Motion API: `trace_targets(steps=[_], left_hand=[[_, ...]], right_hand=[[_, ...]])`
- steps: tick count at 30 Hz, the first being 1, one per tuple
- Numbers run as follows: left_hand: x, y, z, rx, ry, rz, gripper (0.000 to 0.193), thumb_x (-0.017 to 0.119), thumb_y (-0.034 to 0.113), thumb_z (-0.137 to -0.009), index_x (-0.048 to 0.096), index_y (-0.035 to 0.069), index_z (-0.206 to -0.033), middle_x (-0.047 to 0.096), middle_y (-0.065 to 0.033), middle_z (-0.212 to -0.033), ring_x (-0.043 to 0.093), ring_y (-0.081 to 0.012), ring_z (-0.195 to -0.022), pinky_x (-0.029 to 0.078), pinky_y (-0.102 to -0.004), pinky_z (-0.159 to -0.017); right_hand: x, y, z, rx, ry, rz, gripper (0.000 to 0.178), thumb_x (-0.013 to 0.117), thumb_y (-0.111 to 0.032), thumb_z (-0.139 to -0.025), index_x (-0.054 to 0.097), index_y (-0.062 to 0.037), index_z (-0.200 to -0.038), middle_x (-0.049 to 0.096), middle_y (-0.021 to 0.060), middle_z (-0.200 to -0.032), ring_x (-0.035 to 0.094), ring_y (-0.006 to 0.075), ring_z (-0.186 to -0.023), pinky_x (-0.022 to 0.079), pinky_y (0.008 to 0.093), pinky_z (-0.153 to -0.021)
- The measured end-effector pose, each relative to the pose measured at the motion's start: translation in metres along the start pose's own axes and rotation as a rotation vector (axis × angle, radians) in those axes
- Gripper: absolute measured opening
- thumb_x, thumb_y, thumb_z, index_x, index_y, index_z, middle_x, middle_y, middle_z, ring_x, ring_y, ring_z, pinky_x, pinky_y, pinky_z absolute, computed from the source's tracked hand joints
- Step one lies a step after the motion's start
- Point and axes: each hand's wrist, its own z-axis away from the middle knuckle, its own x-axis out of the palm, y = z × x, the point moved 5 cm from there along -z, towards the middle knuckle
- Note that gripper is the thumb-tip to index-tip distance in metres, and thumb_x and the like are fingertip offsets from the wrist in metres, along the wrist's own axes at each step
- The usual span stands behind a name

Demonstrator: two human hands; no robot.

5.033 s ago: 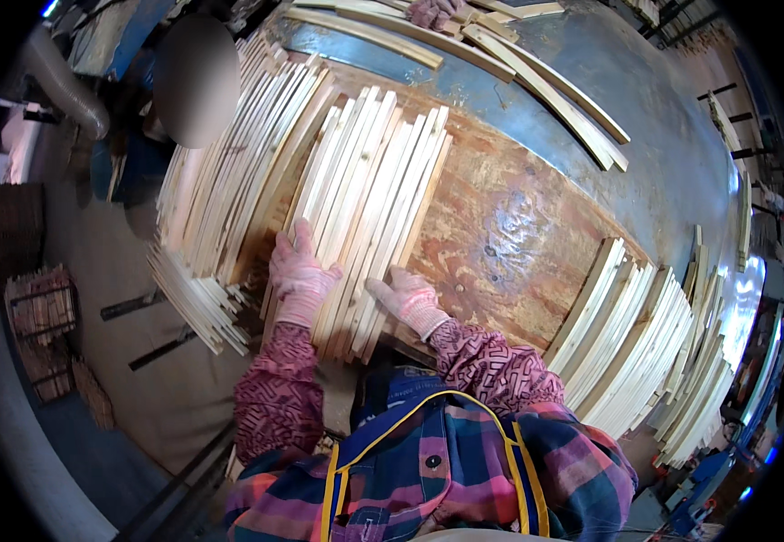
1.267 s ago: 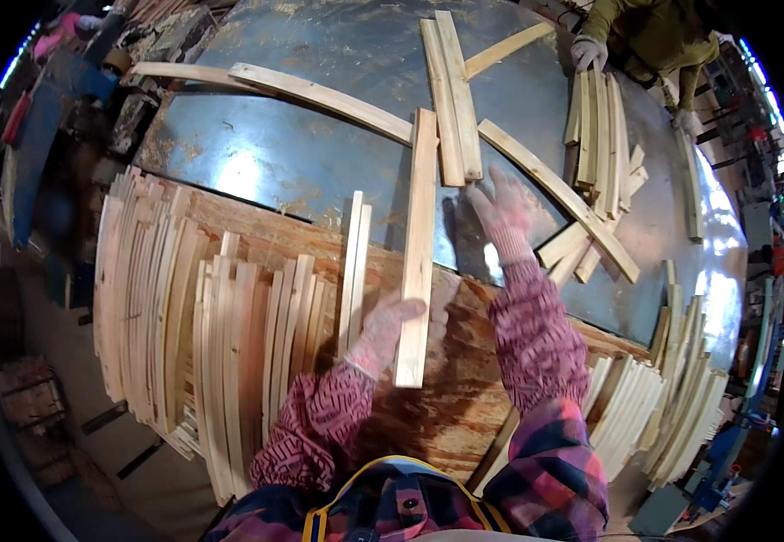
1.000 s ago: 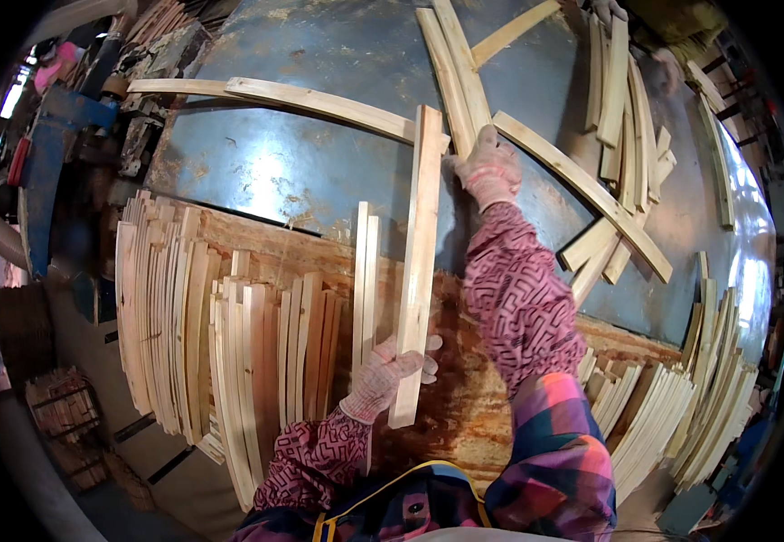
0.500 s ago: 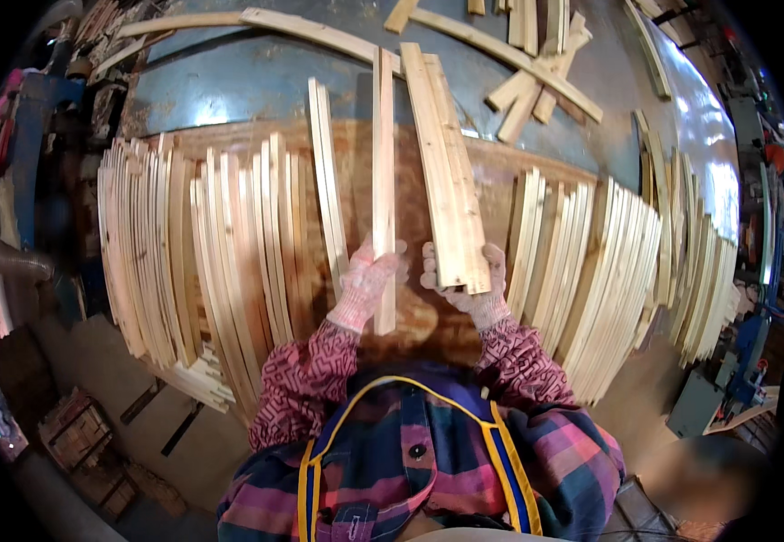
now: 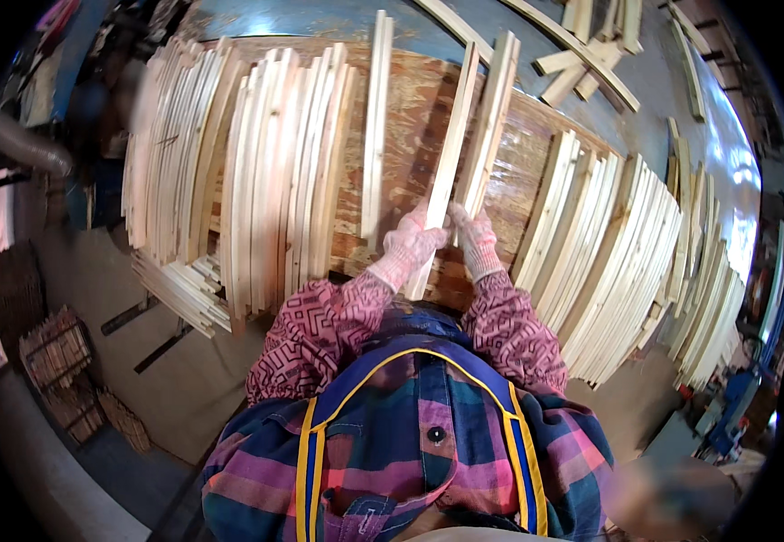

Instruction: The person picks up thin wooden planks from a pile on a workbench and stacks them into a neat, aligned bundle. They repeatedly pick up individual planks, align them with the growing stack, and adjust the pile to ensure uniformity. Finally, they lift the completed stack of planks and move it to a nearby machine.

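Note:
Gloved, my left hand (image 5: 413, 241) is closed around a long pale wooden strip (image 5: 451, 149), whose near end sticks out below the hand toward my body. Close beside it my right hand (image 5: 476, 242), gloved too, grips wooden boards (image 5: 491, 122) near their lower end. These are turned partly on edge, so how many there are is hard to tell. Both loads point away from me and lean a little to the right. To the left of my hands, a narrow pair of strips (image 5: 378, 126) lies apart on the brown wooden tabletop (image 5: 414, 90).
Rows of upended strips (image 5: 265, 172) stand packed at the left, with another row (image 5: 622, 262) at the right. Crossed boards (image 5: 591, 68) lie on the blue-grey surface (image 5: 536, 32) at the back. Small wood bundles (image 5: 66, 361) sit on the floor at left.
My view has turned and shifted. My hands have come closer together, and the boards in my right hand have tipped from lying flat to partly on edge, now leaning right.

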Motion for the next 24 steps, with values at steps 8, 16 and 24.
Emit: trace_targets(steps=[8,16,24], left_hand=[[-0.124,-0.024,0.086,0.289,0.676,-1.054,0.076,0.074,0.023,-0.079,0.05,0.015,-0.15,0.045,-0.0131,-0.15,0.039,-0.0344,-0.142,0.032,-0.0456,-0.122],[-0.158,-0.029,0.087,0.221,0.748,-1.265,0.07,0.071,0.025,-0.081,0.051,0.017,-0.147,0.042,-0.0157,-0.151,0.039,-0.0414,-0.138,0.036,-0.052,-0.116],[-0.164,-0.004,0.064,0.057,0.792,-1.363,0.068,0.074,0.03,-0.077,0.054,0.016,-0.141,0.047,-0.0149,-0.146,0.046,-0.0393,-0.129,0.041,-0.0497,-0.108]], right_hand=[[0.019,0.036,0.09,-0.161,-0.149,0.436,0.101,0.075,-0.042,-0.08,0.021,-0.0084,-0.16,0.071,0.0275,-0.108,0.07,0.0422,-0.101,0.054,0.048,-0.089],[0.074,-0.063,0.013,-0.906,-0.52,1.156,0.057,0.059,-0.027,-0.096,0.044,-0.0175,-0.151,0.06,0.0185,-0.14,0.069,0.0385,-0.108,0.057,0.0429,-0.09],[-0.032,-0.287,-0.244,-0.418,0.467,1.1,0.078,0.071,-0.042,-0.084,0.044,-0.0081,-0.149,0.055,0.0194,-0.145,0.06,0.0388,-0.126,0.052,0.0444,-0.102]])
